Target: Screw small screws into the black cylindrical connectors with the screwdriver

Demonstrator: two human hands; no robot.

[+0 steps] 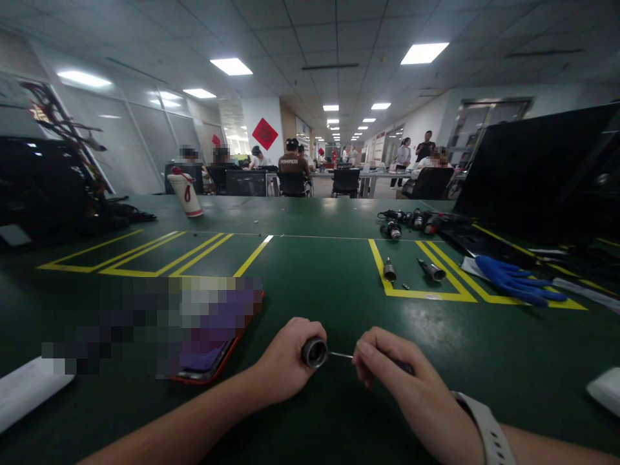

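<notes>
- The left hand [283, 365] is closed round a cylinder [314, 352], a short dark metal piece with a round open end facing the camera. It is held just right of the phone [203, 361], low over the table [339, 290].
- The right hand [402, 381] is right of the phone, past the cylinder. Its thumb and fingertips are pinched together on a thin tool [340, 354].
- The tool's bright shaft runs level from those fingers to the cylinder's side and touches it. Its dark handle shows just behind the fingers.
- A pale strap [487, 433] sits on the right wrist.
- The phone lies flat in a red case. Most of its screen is blurred out.
- A white slab [29, 387] lies left of the phone, at the table's near edge.
- A yellow box [421, 294] is taped on the table beyond the phone and to its right. Two small metal parts [389, 270] lie inside it, a little apart.
- Further right of the phone than the box, a blue glove [513, 279] lies across the tape line.
- A heap of dark parts [411, 221] lies behind the box, far from the phone.
- A black monitor [533, 168] stands far right of the phone, behind the glove.
- A white bottle [186, 192] with red trim stands well beyond the phone, on the table's far side.
- Other people [293, 165] sit at desks far behind the phone, across the room.
</notes>
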